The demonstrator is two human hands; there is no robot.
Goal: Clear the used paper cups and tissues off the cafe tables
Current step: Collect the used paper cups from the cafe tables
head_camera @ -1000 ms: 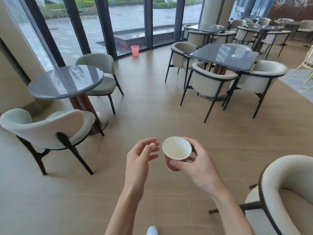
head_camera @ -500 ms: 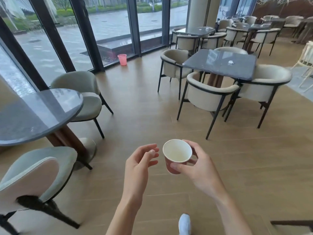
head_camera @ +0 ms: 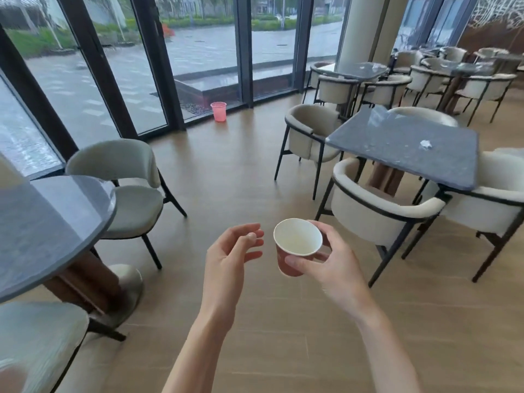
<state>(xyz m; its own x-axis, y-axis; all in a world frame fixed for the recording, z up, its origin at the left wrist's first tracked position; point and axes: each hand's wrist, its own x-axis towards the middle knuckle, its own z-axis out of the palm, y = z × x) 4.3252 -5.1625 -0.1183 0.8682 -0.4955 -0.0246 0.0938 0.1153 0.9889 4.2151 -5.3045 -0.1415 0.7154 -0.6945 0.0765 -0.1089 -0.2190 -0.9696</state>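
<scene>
My right hand grips a small paper cup, red outside and white inside, held upright in front of me with nothing visible in it. My left hand hovers just left of the cup with loosely curled fingers and holds nothing. A crumpled white tissue lies on the dark square table to the right. A pink bin stands on the floor by the glass wall.
A round grey table with pale chairs is close on the left. Upholstered chairs ring the square table. More tables and chairs fill the back right. Wooden floor runs between toward the bin.
I have walked forward: the round table and the square table have come closer and the bin looks larger. My hands and the cup keep the same pose.
</scene>
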